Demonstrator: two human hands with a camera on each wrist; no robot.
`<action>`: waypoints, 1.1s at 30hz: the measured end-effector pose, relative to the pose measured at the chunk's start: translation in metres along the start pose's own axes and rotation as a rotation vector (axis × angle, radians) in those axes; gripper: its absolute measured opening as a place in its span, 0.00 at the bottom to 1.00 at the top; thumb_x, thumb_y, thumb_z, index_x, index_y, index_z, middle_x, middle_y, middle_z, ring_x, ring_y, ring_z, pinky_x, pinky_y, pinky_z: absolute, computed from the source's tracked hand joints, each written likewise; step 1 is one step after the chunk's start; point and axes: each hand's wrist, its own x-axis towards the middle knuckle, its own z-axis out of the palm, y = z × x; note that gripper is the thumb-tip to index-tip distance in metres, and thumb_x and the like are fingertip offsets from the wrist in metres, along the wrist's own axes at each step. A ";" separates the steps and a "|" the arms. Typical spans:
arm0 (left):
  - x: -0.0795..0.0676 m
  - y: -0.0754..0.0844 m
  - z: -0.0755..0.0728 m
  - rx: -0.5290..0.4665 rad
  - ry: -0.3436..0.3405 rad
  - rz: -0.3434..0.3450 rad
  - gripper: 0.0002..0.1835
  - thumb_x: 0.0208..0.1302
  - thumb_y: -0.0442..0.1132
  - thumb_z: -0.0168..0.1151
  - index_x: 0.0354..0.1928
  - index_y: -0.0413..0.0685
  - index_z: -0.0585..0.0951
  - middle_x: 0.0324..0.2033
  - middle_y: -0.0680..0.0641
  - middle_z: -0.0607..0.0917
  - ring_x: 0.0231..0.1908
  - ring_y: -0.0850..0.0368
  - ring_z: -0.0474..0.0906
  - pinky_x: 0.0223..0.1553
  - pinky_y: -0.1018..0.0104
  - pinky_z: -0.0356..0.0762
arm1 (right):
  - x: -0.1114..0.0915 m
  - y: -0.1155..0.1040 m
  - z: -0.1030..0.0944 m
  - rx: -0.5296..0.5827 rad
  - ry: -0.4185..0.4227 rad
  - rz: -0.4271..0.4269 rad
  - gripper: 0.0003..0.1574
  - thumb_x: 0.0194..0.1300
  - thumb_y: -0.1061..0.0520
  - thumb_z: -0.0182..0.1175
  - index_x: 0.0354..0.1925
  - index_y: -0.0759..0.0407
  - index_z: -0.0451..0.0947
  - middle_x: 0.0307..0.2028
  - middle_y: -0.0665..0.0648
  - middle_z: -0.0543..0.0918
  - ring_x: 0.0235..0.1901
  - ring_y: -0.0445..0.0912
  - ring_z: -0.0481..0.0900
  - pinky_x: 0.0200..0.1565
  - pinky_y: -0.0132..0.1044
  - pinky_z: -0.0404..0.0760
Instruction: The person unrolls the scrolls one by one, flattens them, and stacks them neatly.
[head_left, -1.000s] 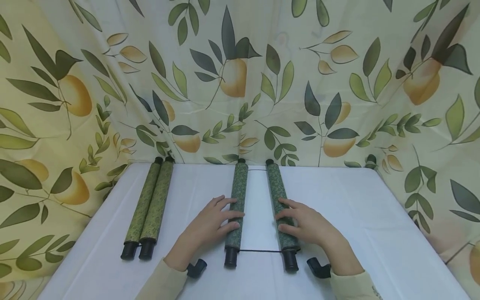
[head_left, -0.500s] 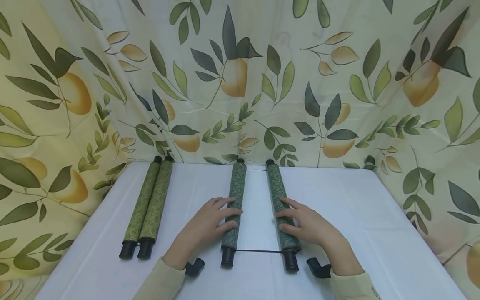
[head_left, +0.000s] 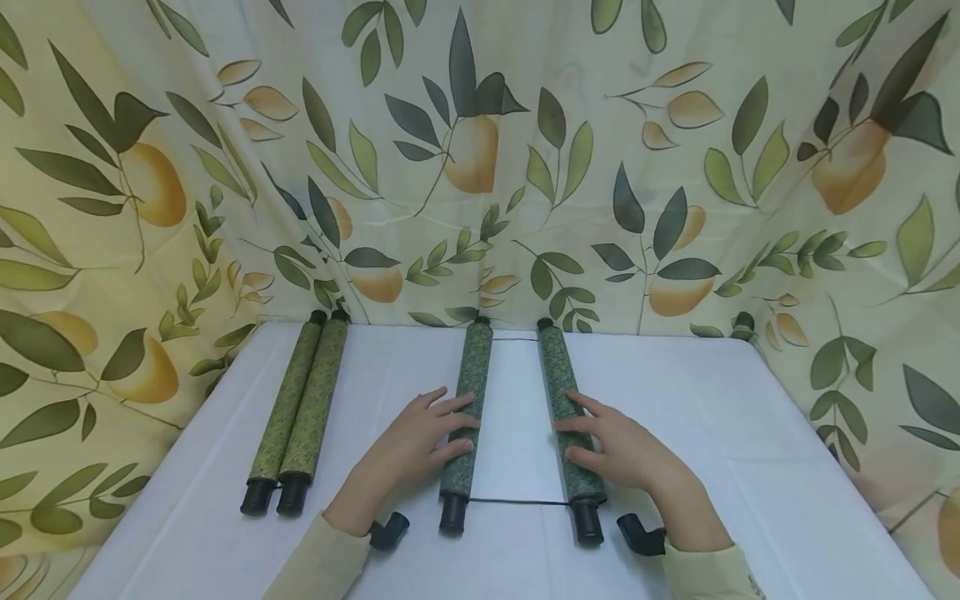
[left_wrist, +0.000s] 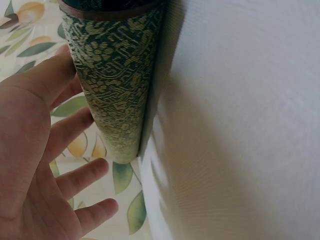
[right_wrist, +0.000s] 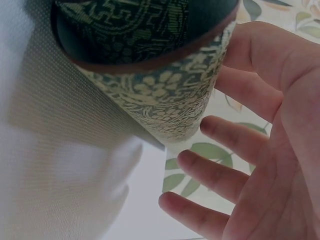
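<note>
A dark green patterned scroll lies on the table, partly unrolled, its left roll (head_left: 477, 358) and right roll (head_left: 553, 358) joined by a white sheet (head_left: 513, 417) with thin dark edges. Black knobs stick out of both ends of each roll. My left hand (head_left: 408, 442) rests on the left roll with fingers spread and nearly straight. On the other side, my right hand (head_left: 626, 450) touches the right roll the same way. The left wrist view shows the thumb against the brocade (left_wrist: 115, 80). In the right wrist view, the roll's hollow end (right_wrist: 145, 70) shows beside the spread fingers.
A second scroll (head_left: 318, 400), yellow-green and lying as two rolls side by side, is on the left of the white-covered table (head_left: 712, 400). A fruit-and-leaf curtain (head_left: 525, 167) hangs behind the table's back edge. Black wrist mounts (head_left: 390, 532) show under both wrists.
The two dark green rolls have moved slightly apart, the left one leftward and the right one a little rightward, with both hands moving along. More white sheet shows between them.
</note>
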 end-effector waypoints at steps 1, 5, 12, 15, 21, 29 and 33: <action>0.000 0.000 0.000 -0.003 0.006 0.004 0.19 0.73 0.57 0.54 0.61 0.67 0.80 0.72 0.54 0.68 0.72 0.38 0.60 0.70 0.41 0.57 | 0.000 0.000 0.000 0.002 0.005 -0.001 0.21 0.66 0.48 0.65 0.57 0.48 0.83 0.73 0.64 0.64 0.68 0.65 0.66 0.63 0.62 0.69; 0.002 0.000 -0.002 0.023 0.003 -0.004 0.20 0.73 0.59 0.54 0.62 0.68 0.79 0.72 0.53 0.69 0.72 0.38 0.61 0.70 0.42 0.57 | -0.001 0.001 -0.001 0.010 0.013 -0.006 0.20 0.67 0.48 0.65 0.56 0.48 0.84 0.73 0.65 0.63 0.69 0.65 0.65 0.63 0.62 0.68; 0.004 -0.001 -0.004 0.051 0.029 0.007 0.19 0.72 0.58 0.55 0.60 0.68 0.81 0.70 0.51 0.71 0.72 0.40 0.60 0.72 0.44 0.56 | -0.002 0.003 -0.001 0.010 0.021 0.017 0.19 0.68 0.51 0.63 0.56 0.49 0.83 0.73 0.66 0.62 0.67 0.65 0.68 0.61 0.62 0.72; 0.003 -0.001 -0.003 0.038 0.039 0.015 0.18 0.72 0.56 0.57 0.58 0.65 0.82 0.69 0.49 0.72 0.72 0.39 0.61 0.71 0.43 0.57 | -0.002 0.003 -0.001 0.008 0.004 0.016 0.20 0.68 0.52 0.61 0.57 0.49 0.83 0.73 0.66 0.61 0.66 0.65 0.70 0.59 0.61 0.73; 0.003 -0.001 -0.002 -0.002 0.035 0.041 0.17 0.73 0.54 0.57 0.58 0.60 0.82 0.70 0.49 0.71 0.72 0.43 0.63 0.71 0.42 0.57 | -0.002 0.004 -0.001 0.014 0.002 0.012 0.20 0.68 0.49 0.63 0.57 0.49 0.83 0.73 0.67 0.61 0.66 0.65 0.69 0.60 0.61 0.72; 0.000 -0.001 -0.002 -0.011 0.015 0.007 0.14 0.74 0.50 0.57 0.56 0.64 0.84 0.70 0.49 0.71 0.69 0.51 0.69 0.70 0.43 0.59 | -0.001 0.003 -0.001 0.012 -0.007 0.024 0.21 0.68 0.52 0.62 0.58 0.50 0.82 0.74 0.68 0.59 0.66 0.67 0.68 0.60 0.62 0.72; 0.000 -0.003 -0.001 -0.037 0.047 0.037 0.13 0.73 0.50 0.58 0.53 0.62 0.85 0.70 0.48 0.71 0.68 0.50 0.69 0.69 0.41 0.61 | -0.002 0.003 -0.001 0.014 -0.002 0.031 0.20 0.69 0.49 0.63 0.57 0.49 0.83 0.74 0.68 0.59 0.67 0.67 0.68 0.60 0.62 0.72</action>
